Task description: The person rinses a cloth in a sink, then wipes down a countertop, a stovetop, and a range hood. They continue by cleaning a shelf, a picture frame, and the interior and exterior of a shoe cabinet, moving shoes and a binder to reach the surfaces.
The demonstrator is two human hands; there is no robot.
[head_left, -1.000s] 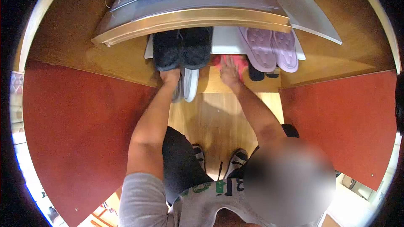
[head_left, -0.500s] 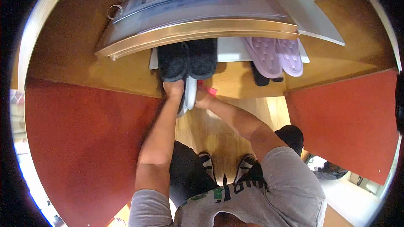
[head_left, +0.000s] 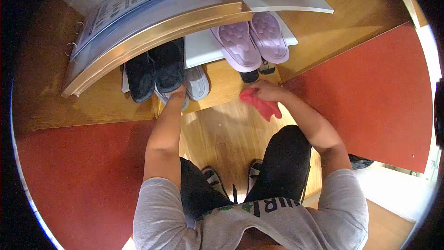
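My left hand (head_left: 178, 91) reaches to the lower shelf, at a pair of light grey slippers (head_left: 199, 84). It touches or lies right beside the left slipper of that pair; its fingers are mostly hidden under the black fuzzy slippers (head_left: 169, 67) on the shelf above. My right hand (head_left: 267, 91) is closed on a crumpled red cloth (head_left: 267, 107), which hangs down in front of the lower shelf. Just above that hand sit dark footwear (head_left: 249, 76) and, higher up, a pair of lilac slippers (head_left: 238, 48).
A clear-covered ring binder (head_left: 138, 7) lies on the top shelf behind a gold-coloured edge (head_left: 157, 34). White shelf boards (head_left: 203, 48) hold the slippers. Red cabinet doors stand open at left (head_left: 83, 171) and right (head_left: 356, 92). My feet are on the wooden floor (head_left: 217, 134).
My right hand has left the light grey slippers and moved right with the red cloth. My left hand stays by the slippers, now further in on the lower shelf. The view has turned right.
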